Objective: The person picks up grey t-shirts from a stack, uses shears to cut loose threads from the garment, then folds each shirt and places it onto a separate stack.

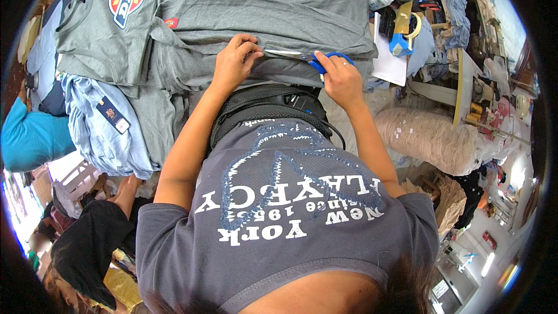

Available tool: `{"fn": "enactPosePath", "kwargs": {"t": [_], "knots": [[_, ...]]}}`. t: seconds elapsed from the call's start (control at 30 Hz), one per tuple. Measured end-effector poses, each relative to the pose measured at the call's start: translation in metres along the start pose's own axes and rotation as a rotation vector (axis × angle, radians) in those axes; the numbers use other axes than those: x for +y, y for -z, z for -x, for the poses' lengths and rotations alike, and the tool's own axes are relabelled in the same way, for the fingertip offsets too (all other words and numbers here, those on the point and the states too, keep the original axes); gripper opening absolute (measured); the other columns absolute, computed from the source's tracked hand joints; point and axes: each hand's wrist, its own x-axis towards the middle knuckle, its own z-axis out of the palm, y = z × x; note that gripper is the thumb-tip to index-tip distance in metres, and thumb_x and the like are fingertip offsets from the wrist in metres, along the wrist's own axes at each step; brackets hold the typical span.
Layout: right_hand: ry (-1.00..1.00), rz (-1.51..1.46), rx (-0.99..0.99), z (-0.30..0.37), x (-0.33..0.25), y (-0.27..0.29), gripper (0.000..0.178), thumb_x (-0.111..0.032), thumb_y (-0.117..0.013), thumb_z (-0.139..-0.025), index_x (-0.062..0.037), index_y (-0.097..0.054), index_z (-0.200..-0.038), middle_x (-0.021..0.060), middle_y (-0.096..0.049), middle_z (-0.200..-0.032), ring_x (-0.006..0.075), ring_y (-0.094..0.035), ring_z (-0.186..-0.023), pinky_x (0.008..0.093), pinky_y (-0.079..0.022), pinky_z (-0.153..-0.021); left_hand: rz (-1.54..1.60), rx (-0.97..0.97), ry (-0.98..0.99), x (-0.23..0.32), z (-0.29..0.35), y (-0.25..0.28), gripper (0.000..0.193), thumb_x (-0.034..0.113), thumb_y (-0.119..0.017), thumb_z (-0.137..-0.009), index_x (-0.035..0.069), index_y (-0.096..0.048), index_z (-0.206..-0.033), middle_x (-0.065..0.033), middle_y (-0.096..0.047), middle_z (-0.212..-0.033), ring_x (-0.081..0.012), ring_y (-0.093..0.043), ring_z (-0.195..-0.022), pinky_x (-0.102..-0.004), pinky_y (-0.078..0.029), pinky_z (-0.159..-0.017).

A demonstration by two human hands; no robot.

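Note:
Grey T-shirts (pixel 279 6) lie in layers in front of me, one with a large red, yellow and blue printed emblem. Over the near folds, my right hand (pixel 343 81) grips scissors (pixel 290 54) by their blue handles. Their silver blades point left, toward my left hand (pixel 235 61). That hand has its thumb and fingertips pinched together just above the grey cloth, close to the blade tips. Whatever sits between those fingertips is too small to make out. A small red label (pixel 171 22) shows on the shirt to the left.
Right of the shirts are white paper (pixel 390 61), a tape dispenser (pixel 401 43) and a white bottle (pixel 381 0). A light blue garment with a dark tag (pixel 113 114) hangs at left. A large wrapped roll (pixel 427 136) stands at right. Other people (pixel 35 139) are at left.

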Motion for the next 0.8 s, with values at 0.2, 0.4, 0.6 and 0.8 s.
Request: {"fn": "enactPosePath", "kwargs": {"t": [0.2, 0.4, 0.6, 0.8], "knots": [[0.050, 0.027, 0.010, -0.005, -0.002, -0.006, 0.047, -0.004, -0.058, -0.061, -0.0104, -0.054, -0.108, 0.0055, -0.049, -0.073, 0.0205, -0.051, -0.067, 0.0312, -0.042, -0.056, 0.038, -0.028, 0.059, 0.003, 0.002, 0.003, 0.011, 0.012, -0.064, -0.071, 0.005, -0.060, -0.077, -0.0064, -0.054, -0.094, -0.0194, -0.056, -0.078, -0.0280, -0.044, -0.065], [0.069, 0.023, 0.007, -0.012, -0.007, -0.010, 0.047, -0.004, -0.058, -0.062, -0.0110, -0.054, -0.108, 0.0059, -0.050, -0.073, 0.0210, -0.051, -0.067, 0.0315, -0.042, -0.056, 0.024, -0.042, 0.088, 0.006, 0.002, 0.003, 0.012, 0.014, -0.065, -0.070, 0.006, -0.061, -0.078, -0.0074, -0.049, -0.091, -0.0202, -0.053, -0.078, -0.0288, -0.043, -0.067], [-0.007, -0.002, -0.024, -0.006, -0.008, -0.010, 0.046, -0.003, -0.057, -0.063, -0.0105, -0.053, -0.108, 0.0063, -0.052, -0.074, 0.0218, -0.053, -0.066, 0.0328, -0.044, -0.056, -0.018, -0.018, 0.049, 0.004, 0.004, 0.002, 0.013, 0.014, -0.066, -0.069, 0.006, -0.060, -0.077, -0.0075, -0.048, -0.089, -0.0200, -0.053, -0.076, -0.0289, -0.043, -0.066], [-0.062, -0.121, 0.099, -0.014, -0.012, -0.006, 0.045, -0.002, -0.055, -0.064, -0.0105, -0.053, -0.108, 0.0066, -0.053, -0.075, 0.0227, -0.054, -0.068, 0.0335, -0.044, -0.058, 0.123, 0.056, 0.155, -0.002, 0.007, 0.005, 0.021, 0.013, -0.068, -0.065, 0.001, -0.058, -0.078, -0.0106, -0.049, -0.087, -0.0246, -0.053, -0.077, -0.0312, -0.044, -0.066]]}}
